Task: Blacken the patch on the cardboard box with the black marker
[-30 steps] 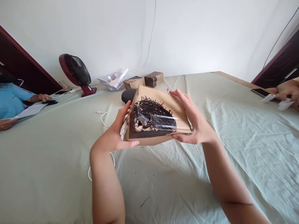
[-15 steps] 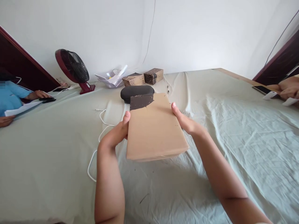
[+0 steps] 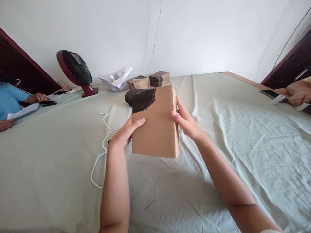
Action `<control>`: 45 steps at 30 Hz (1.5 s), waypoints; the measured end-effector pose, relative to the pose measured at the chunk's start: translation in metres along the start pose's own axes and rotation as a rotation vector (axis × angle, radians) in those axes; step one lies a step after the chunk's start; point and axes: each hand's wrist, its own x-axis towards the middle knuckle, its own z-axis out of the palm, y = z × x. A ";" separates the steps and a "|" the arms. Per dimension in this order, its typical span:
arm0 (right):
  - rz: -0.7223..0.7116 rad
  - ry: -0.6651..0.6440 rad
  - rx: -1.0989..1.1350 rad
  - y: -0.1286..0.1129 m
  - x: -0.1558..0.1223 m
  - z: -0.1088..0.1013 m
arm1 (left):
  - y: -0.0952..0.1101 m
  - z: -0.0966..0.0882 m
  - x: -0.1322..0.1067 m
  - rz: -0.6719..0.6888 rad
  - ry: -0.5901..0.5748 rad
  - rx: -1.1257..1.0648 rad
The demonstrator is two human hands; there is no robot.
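Note:
A brown cardboard box (image 3: pixel 154 132) is held up above the cloth, tilted so that its broad face shows. Dark brown or black covering with a ragged edge fills the upper left corner of that face. My left hand (image 3: pixel 127 131) grips the box's left side, thumb lying on the broad face. On the right side my right hand (image 3: pixel 186 121) holds it, thumb at the edge and fingers along the side. Behind the box a black case (image 3: pixel 128 98) is partly hidden.
A white cable (image 3: pixel 104 142) lies left of my arm. Farther back are a fan (image 3: pixel 77 69), a basket (image 3: pixel 116 84) and two patterned boxes (image 3: pixel 138 83) (image 3: pixel 159 78). People sit at both sides: a blue sleeve (image 3: pixel 18 94) left, a hand (image 3: pixel 301 94) near a phone (image 3: pixel 269 94) right.
The box has turned and tilted up in my hands, its right edge now swung left. My left thumb has moved onto the broad face, and my right hand has shifted slightly left.

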 end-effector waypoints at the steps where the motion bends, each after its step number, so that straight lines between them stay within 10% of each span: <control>1: 0.046 0.006 0.048 0.001 0.000 0.000 | -0.003 0.002 0.002 -0.010 0.001 -0.094; 7: 0.263 0.019 0.066 0.030 0.015 0.009 | -0.021 0.000 0.012 -0.157 0.119 -0.369; 16: 0.636 -0.010 -0.556 0.104 0.009 0.064 | -0.030 -0.034 0.020 0.333 0.110 -0.059; 31: 0.426 0.215 0.021 0.145 0.011 0.055 | -0.028 -0.027 0.027 0.423 -0.041 0.399; 38: 0.170 0.455 0.191 0.099 0.027 0.012 | -0.010 -0.009 0.009 0.335 0.031 0.730; 41: -0.236 0.639 0.195 0.045 0.015 -0.006 | 0.002 0.010 0.000 0.322 0.083 0.917; 45: -0.445 0.414 -0.002 -0.023 -0.013 -0.009 | 0.012 0.031 -0.011 0.351 0.066 1.035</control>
